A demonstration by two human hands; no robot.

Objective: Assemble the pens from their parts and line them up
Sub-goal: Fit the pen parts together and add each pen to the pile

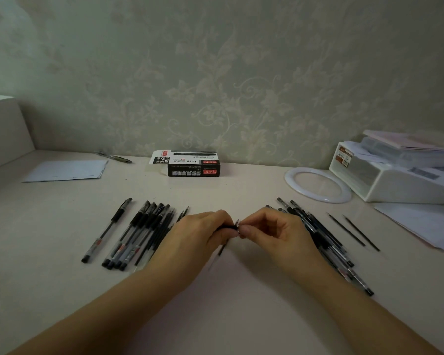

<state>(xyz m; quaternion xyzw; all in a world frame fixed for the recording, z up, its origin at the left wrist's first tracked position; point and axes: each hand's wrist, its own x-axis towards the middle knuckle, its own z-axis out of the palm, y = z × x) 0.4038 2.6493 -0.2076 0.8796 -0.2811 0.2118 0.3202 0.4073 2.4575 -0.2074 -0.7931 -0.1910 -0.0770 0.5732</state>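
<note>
My left hand (203, 233) grips a black pen barrel (224, 228) at the middle of the table. My right hand (269, 228) pinches the small metal tip (237, 225) at the barrel's end. The two hands meet there. Left of my hands lie a single pen (105, 230) and a tight group of several black pens (139, 234) with dark refills beside them. Behind my right hand sits a pile of several pens (326, 242). Two loose refills (354, 233) lie further right.
A black and white pen box (190, 163) stands at the back by the wall. A white ring (318, 184) and a white organiser (395, 175) sit at the right. Paper sheets (67, 170) and a green pen (118, 158) lie at the back left.
</note>
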